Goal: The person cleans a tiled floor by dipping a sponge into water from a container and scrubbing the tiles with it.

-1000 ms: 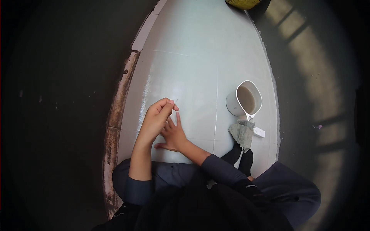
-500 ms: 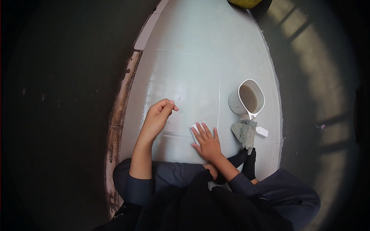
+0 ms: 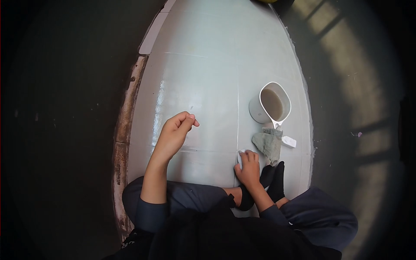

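My right hand [image 3: 249,170] is closed over a small white sponge [image 3: 241,152], pressing it on the glossy tiled surface [image 3: 199,78] close to my feet. Only the sponge's upper left edge shows past the fingers. My left hand [image 3: 174,132] hangs over the tiles to the left, thumb and fingers drawn together, with nothing visible in them. Right of my right hand lies a crumpled grey-green cloth [image 3: 268,145]. A white dipper [image 3: 256,108] holding cloudy brownish water stands just beyond the cloth. Beside the cloth is a white block [image 3: 289,141].
A worn, chipped edge [image 3: 123,130] borders the tiled surface on the left, with dark floor beyond it. My black-socked feet [image 3: 276,182] rest at the front right. Part of a yellow object [image 3: 265,1] shows at the far end.
My right hand has slid the sponge right and towards me, and its spread fingers have bent around it. The left hand keeps its pose. The view has shifted slightly.
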The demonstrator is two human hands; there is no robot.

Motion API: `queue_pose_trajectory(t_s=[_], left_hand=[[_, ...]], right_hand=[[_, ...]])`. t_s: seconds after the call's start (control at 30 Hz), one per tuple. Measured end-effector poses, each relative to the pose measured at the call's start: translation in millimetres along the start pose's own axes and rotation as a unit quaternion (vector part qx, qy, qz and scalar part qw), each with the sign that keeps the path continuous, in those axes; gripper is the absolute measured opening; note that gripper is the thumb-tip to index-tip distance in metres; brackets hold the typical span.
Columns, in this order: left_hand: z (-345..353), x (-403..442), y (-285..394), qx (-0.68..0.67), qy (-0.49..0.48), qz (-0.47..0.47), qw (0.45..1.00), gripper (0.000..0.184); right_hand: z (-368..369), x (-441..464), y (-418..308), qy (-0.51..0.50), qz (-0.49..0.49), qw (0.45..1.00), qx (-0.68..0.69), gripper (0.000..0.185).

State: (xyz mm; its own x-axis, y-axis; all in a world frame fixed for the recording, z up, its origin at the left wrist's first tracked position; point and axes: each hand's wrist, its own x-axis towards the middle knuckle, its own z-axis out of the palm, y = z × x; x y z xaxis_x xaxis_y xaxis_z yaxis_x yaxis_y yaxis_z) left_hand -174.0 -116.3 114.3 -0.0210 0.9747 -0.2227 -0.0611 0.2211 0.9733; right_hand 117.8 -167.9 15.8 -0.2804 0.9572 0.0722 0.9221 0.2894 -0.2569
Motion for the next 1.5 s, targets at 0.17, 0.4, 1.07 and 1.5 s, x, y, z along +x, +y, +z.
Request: queue_pose_trajectory(t_s=[0.17,0.4,1.07,1.5], left_hand=[[4.7,0.7,-3.8,0.008,-0.018,-0.009,1.000,0.027],[-0.7,-7.7,-1.7,-0.006,-0.004,-0.003,1.000,0.027],[5.9,-12.2,0.2,0.004,-0.044,-0.007,0.999,0.026],[6.4,-13.9,-3.1,-0.003,-0.046,-0.011,0.999,0.027]], right_hand=[[6.8,8.8,-27.2,-0.005,-0.004,0.999,-0.031,0.042],[-1.0,6.8,14.1,0.001,0.034,0.997,-0.076,0.033],[-1.9,17.2,-35.2,-0.003,0.033,0.995,-0.090,0.033],[8.1,2.3,-30.6,0.007,0.014,0.994,-0.105,0.042]])
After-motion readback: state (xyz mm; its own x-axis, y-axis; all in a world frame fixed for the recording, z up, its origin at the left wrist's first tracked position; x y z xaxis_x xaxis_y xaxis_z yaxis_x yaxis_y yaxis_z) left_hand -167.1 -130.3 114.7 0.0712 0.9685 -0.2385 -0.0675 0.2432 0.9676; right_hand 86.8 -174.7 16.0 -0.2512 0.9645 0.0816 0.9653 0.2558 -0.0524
